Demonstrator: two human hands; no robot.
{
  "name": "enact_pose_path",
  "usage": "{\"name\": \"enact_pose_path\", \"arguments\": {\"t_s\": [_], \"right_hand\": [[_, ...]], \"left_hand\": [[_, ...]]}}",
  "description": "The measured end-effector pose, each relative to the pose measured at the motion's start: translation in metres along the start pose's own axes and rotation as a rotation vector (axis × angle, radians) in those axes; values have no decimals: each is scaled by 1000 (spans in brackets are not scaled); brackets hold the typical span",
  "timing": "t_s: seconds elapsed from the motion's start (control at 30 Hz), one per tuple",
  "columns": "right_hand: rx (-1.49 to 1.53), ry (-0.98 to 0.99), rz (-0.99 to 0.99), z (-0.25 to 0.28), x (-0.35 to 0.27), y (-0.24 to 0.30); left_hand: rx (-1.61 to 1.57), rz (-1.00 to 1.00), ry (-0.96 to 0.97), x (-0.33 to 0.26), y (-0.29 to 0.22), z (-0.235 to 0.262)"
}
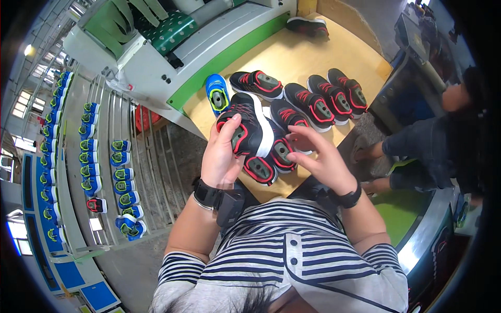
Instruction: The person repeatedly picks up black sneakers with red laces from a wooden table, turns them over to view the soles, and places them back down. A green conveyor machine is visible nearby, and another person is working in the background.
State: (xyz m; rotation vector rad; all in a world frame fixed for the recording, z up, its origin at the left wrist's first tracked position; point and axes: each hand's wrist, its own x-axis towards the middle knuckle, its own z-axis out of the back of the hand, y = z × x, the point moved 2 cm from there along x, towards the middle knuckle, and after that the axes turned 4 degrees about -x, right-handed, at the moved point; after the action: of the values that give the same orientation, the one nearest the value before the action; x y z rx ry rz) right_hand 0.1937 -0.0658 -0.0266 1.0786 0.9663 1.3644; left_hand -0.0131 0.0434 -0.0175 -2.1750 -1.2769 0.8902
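My left hand [221,155] is closed round the heel end of a black sneaker [251,118] with red trim and a white sole, lifted and tilted above the table. Its toe points away from me. To the right, my right hand [322,158] has its fingers apart and holds nothing; they hover by the heel of another black and red sneaker [282,150]. Beneath the held one, a further black sneaker [260,170] shows its red-edged opening with a grey-green insert inside. Just beyond my left hand stands a blue sneaker [217,94] with yellow-green lining.
Several more black and red sneakers [340,100] stand on the wooden table [250,57], with one [308,26] at its far edge. A green and white machine [172,68] borders the table. Racks of blue sneakers [90,156] are at left. Another person [428,151] stands at right.
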Motion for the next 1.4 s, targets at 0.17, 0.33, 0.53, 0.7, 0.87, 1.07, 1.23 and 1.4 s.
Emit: {"name": "enact_pose_path", "arguments": {"t_s": [0.17,0.33,0.53,0.7,0.87,1.07,1.23,1.4], "right_hand": [[547,81,-113,-40,11,-12],[497,67,-137,-46,9,-7],[508,117,-137,-44,11,-22],[606,184,-192,-46,10,-36],[276,88,-167,-31,9,-29],[-418,9,207,-12,2,19],[5,-407,-31,33,-2,-28],[63,-714,24,86,-45,-59]], "left_hand": [[25,-36,-19,-5,11,-18],[76,-106,-79,-18,10,-34],[73,-98,-71,-19,9,-33],[69,-77,-91,-13,15,-25],[69,-144,-105,-24,27,-28],[519,-158,137,-15,56,-33],[418,118,458,12,35,-52],[677,-300,3,40,-38,-14]]}}
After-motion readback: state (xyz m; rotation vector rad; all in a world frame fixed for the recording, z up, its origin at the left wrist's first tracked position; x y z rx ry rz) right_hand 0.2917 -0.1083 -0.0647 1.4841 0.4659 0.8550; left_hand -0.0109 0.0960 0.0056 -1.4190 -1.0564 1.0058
